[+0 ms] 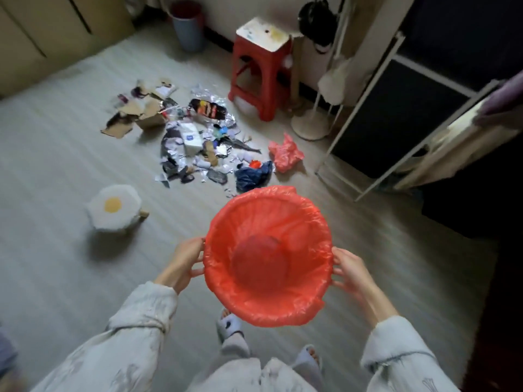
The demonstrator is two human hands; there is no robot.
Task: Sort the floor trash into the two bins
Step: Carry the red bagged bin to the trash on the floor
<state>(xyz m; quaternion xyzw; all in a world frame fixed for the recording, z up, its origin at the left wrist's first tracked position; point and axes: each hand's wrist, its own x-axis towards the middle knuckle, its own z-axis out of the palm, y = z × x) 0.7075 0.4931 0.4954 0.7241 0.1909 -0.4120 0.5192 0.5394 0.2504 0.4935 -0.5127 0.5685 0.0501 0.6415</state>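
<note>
Bin lined with a red plastic bag (268,256), lower centre of the frame: it is being held above the floor (56,154), opening facing up, liner folded over the rim. Left hand (185,263) is gripping the bin's left edge, fingers curling onto the liner; right hand (349,268) is gripping the right edge, fingers spread along the plastic. Both arms are showing pale padded sleeves; two feet in light slippers (230,329) are standing below the bin at the bottom of the frame. Floor trash pile (195,140), upper centre: it is lying well apart from the held bin and is comprising torn brown cardboard (141,114) at its left, a white tissue pack (191,138) in the middle, silvery foil and a dark printed wrapper (208,108) at its top, paper scraps throughout, a crumpled dark blue bag (252,175) at its lower right, and a crumpled red bag (285,152) just right of that. Second bin, blue-grey with a dark red liner (188,24), is standing at the top of the frame by the wall. Red plastic stool (260,66) is standing right of the pile's top; a small stool with a fried-egg cushion (113,206) is sitting at left of centre. A white metal rack (376,108) is occupying the right side.
</note>
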